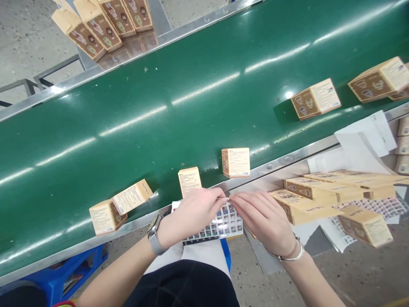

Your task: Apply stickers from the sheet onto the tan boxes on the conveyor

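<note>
My left hand [194,211], with a watch at its wrist, is closed in a pinch over a glossy sheet of small printed stickers [220,226]. Opposite it, my right hand [263,215], wearing a bracelet, has its fingers pressed together. The fingertips of both hands meet at a thin pale edge at the top of the sheet; whether a single sticker is lifted there I cannot tell. My thumbs are mostly hidden. Just beyond my left hand, a small tan box [189,181] stands on the green belt [159,140]. Another tan box [235,163] is slightly farther right.
Two boxes lean together at the belt's left near edge [132,197]. More boxes [316,99] sit at the far right. Beside me on the right, several boxes [306,207] lie over papers and sticker sheets [380,207]. Across the belt stand several open-topped boxes [96,30].
</note>
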The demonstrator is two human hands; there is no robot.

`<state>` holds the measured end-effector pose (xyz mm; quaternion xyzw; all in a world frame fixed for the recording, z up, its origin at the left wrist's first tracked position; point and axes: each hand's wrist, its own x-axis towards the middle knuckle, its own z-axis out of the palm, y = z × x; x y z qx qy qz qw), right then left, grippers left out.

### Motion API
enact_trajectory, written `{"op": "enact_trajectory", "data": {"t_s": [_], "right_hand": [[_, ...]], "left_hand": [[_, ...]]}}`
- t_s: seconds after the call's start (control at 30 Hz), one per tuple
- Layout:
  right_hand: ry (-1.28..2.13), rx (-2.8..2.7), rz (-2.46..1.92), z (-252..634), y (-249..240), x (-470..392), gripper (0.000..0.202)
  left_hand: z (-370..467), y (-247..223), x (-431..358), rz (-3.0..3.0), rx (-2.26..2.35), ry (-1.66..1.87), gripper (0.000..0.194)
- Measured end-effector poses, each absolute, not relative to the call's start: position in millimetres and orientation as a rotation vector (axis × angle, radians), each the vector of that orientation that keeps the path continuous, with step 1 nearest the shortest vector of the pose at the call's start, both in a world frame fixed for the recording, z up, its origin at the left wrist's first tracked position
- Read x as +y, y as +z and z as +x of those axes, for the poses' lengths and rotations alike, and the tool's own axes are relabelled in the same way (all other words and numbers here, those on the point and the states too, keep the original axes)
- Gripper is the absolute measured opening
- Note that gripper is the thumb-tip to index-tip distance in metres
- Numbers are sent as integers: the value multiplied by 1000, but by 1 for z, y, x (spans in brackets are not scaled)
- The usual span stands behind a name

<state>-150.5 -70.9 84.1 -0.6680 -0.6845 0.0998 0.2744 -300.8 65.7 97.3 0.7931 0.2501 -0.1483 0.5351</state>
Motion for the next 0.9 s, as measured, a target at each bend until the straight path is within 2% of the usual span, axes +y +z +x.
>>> {"op": "enact_trajectory", "data": {"t_s": [0.1,0.2,0.33,0.43,0.53,0.6,0.73,0.9], "right_hand": [[139,-1771,-1824,-152,78,-73,29],[239,-1520,-1809,-151,75,-72,21],[506,-583,-1808,-138,54,-59,2],[444,-44,-1788,-116,17,-41,17],[398,60,-1785,-98,-20,-27,22],[405,76,-1774,-91,-36,-25,25],[409,60,-1786,-84,-46,-31,28],[377,20,-1839,-75,-54,-37,24]], "left_hand": [[-295,98,72,1880,589,-374,29],[-290,96,79,1914,588,-402,30],[-280,81,86,2069,549,-414,32],[-263,61,85,2220,373,-378,30],[-240,41,79,2336,156,-336,24],[-228,32,76,2393,73,-337,27],[-214,25,72,2477,23,-367,34],[-205,24,70,2543,18,-376,34]]}}
